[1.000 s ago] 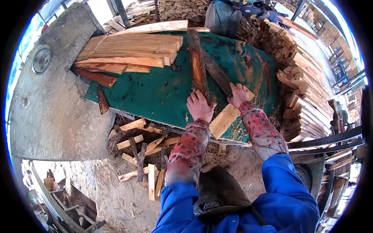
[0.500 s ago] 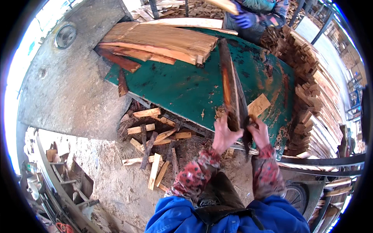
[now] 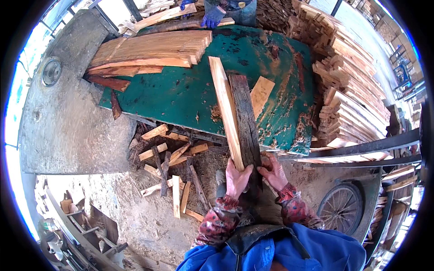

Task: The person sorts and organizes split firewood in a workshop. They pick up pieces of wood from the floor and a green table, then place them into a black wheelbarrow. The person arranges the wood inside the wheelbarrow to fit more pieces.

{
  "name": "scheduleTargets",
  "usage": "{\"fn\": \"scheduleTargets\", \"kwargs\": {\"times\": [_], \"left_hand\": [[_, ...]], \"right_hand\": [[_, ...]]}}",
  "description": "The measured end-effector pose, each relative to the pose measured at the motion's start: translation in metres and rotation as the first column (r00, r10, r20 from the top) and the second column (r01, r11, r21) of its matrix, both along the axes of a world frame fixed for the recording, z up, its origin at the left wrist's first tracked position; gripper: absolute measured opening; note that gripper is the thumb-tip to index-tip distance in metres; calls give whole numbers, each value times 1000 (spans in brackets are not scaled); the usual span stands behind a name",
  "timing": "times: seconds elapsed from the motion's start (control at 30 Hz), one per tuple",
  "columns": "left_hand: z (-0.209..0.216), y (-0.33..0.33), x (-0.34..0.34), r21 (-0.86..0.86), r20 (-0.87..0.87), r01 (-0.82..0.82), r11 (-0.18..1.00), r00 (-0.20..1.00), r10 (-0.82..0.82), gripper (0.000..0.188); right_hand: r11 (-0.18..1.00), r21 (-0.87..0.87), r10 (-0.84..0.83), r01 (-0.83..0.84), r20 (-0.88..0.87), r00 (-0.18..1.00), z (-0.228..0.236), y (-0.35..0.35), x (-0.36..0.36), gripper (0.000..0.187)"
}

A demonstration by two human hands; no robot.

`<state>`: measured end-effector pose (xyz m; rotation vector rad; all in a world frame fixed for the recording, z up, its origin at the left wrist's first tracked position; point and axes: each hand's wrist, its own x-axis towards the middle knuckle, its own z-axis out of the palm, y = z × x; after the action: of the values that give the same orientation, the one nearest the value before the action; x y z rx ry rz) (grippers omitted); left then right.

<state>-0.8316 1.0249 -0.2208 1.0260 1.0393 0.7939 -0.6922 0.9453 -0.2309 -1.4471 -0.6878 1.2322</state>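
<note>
Two long wooden pieces lie side by side, reaching from my hands over the near edge of the green tabletop (image 3: 181,97). My left hand (image 3: 238,178) is closed around the near end of the pale sawn plank (image 3: 224,106). The dark, bark-covered slab (image 3: 246,119) lies close along its right side. My right hand (image 3: 274,172) pinches the right edge of that slab near its lower end. A short pale board (image 3: 261,95) rests on the green surface just right of the slab's far part.
A stack of boards (image 3: 151,47) lies at the table's far left, beside a grey metal sheet (image 3: 72,122). Piled planks (image 3: 350,108) stand at the right. Short offcuts (image 3: 176,196) litter the ground. A spoked wheel (image 3: 341,205) is at lower right. A co-worker's gloved hand (image 3: 212,17) is across the table.
The wooden pieces have come nearer to me and now lie apart, their faces showing. Both hands have moved lower with them. The view has shifted, and the co-worker's gloves are now over a far board.
</note>
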Motion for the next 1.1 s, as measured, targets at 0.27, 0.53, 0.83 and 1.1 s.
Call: {"fn": "scheduleTargets", "kwargs": {"times": [0.27, 0.53, 0.83, 1.1], "left_hand": [[8, -54, -25, -83, -117, 120, 989, 985, -130, 44], [-4, -49, -61, -176, -45, 388, 905, 915, -401, 40], [-17, 38, -28, 409, -565, 324, 853, 824, -43, 40], [-9, 115, 55, 528, -837, 610, 591, 492, 239, 73]], "right_hand": [[983, -157, 119, -91, 179, 977, -19, 12, 18, 58], [995, 86, -30, 47, -187, 982, -32, 51, -1, 48], [933, -34, -358, 359, 41, 933, -6, -18, 38, 34], [896, -146, -431, 420, -55, 900, -25, -7, 41, 36]]}}
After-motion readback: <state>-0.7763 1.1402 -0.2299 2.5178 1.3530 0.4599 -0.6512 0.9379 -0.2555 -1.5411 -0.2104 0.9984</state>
